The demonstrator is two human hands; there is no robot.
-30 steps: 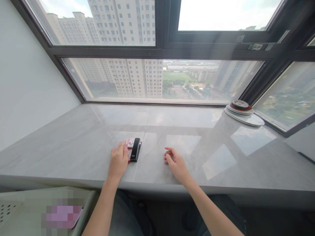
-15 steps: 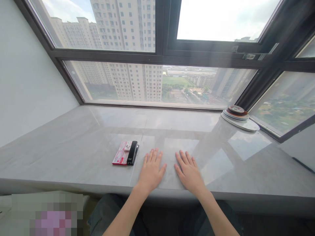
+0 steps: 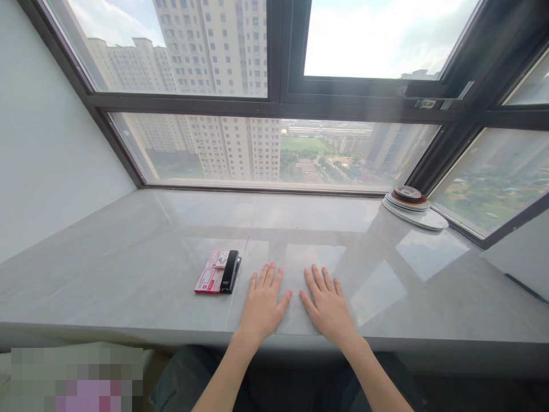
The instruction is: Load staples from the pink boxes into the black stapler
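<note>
My left hand [image 3: 263, 306] lies palm down on the grey marble-look sill [image 3: 128, 274], fingers spread and nothing held. Beside it, flat on the same surface, is my right hand [image 3: 328, 303], also open with its fingers apart. A black stapler [image 3: 230, 272] lies left of my left hand, not touched by it. Directly against the stapler's left side are red-and-white small boxes [image 3: 210, 280], partly covered by it; how many there are I cannot tell.
A stack of round plates or discs [image 3: 412, 207] stands in the far right corner by the window frame [image 3: 274, 107]. The sill's front edge [image 3: 300, 342] runs just below my wrists. A white wall [image 3: 51, 149] bounds the left side. Something pixelated [image 3: 86, 377] is at the lower left.
The whole view has shifted slightly, with the sill and stapler a little lower in the picture. My hands stay flat, the thumbs slightly nearer each other.
</note>
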